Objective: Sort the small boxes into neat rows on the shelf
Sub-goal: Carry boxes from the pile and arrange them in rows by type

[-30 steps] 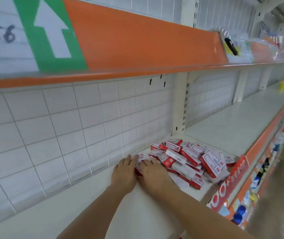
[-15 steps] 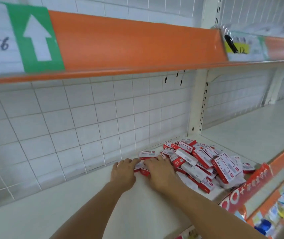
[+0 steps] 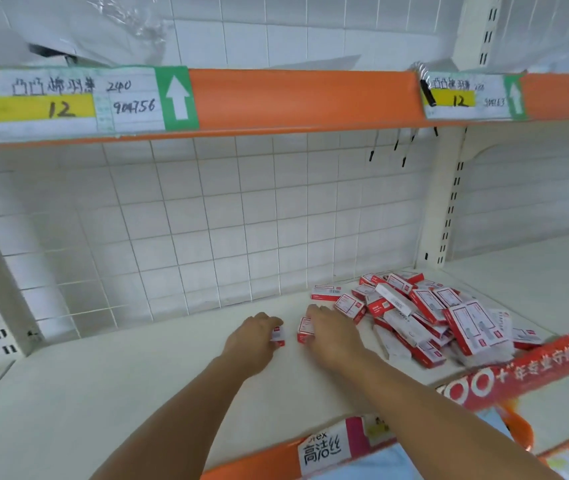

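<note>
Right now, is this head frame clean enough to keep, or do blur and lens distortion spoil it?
Head view: hands and box pile fairly sharp; wide-angle bending curves the orange shelf edge; right-hand banner smeared; lighting soft and even, faint sheen on plastic sheeting above.

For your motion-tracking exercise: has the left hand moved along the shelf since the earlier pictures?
Yes. The left hand, gripping a small box, has drawn leftward, away from the pile of boxes, opening a gap from the right hand.

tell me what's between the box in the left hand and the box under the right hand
Nothing: the head view shows a narrow strip of bare white shelf between the box that the left hand grips and the box under the right hand.
</note>
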A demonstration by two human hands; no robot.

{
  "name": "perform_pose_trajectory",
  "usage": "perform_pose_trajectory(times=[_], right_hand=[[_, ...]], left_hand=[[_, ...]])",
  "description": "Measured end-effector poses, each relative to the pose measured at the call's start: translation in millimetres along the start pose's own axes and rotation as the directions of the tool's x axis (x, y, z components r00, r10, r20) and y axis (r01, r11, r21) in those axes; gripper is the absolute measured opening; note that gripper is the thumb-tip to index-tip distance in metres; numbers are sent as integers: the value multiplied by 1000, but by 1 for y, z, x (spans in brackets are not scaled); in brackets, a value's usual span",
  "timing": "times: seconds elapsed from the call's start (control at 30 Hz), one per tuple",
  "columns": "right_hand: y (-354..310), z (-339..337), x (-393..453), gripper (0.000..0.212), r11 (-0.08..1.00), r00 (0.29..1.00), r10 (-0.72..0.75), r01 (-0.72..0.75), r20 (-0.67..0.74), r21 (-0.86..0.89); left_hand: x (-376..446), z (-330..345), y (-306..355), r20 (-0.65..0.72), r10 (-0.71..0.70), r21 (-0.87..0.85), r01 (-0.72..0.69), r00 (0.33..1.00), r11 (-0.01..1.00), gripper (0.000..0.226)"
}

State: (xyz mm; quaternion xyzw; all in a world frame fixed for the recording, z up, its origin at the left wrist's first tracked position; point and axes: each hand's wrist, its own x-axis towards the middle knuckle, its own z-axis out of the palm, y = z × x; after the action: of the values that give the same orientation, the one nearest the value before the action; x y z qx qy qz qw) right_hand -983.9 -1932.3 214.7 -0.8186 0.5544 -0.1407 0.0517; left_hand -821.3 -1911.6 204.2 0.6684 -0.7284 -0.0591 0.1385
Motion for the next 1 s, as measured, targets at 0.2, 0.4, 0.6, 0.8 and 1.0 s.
perform_pose_trajectory(times=[0.2,0.4,0.6,0.8,1.0], right_hand=[[-33,5,-17,28,987,988,-154,153,19,42],[-85,11,-36,27,947,951,-310,308,8,89],[-152,19,-60,28,889,895,-446,441,18,121],[-232,28,-91,31,835,842,-539,532,14,143],[-321,47,-130,26,796,808,-589,577,16,184]], left_hand=[[-46,-16,-15,-82,-123,2,123,989,992,42],[-109,-35,-42,-128,-266,31,272,955,962,41],[-178,-59,-78,-192,-386,27,399,902,917,42],[-258,-83,-116,-245,-472,16,490,847,871,43],[-358,-109,-163,-276,-550,-10,570,788,821,43]])
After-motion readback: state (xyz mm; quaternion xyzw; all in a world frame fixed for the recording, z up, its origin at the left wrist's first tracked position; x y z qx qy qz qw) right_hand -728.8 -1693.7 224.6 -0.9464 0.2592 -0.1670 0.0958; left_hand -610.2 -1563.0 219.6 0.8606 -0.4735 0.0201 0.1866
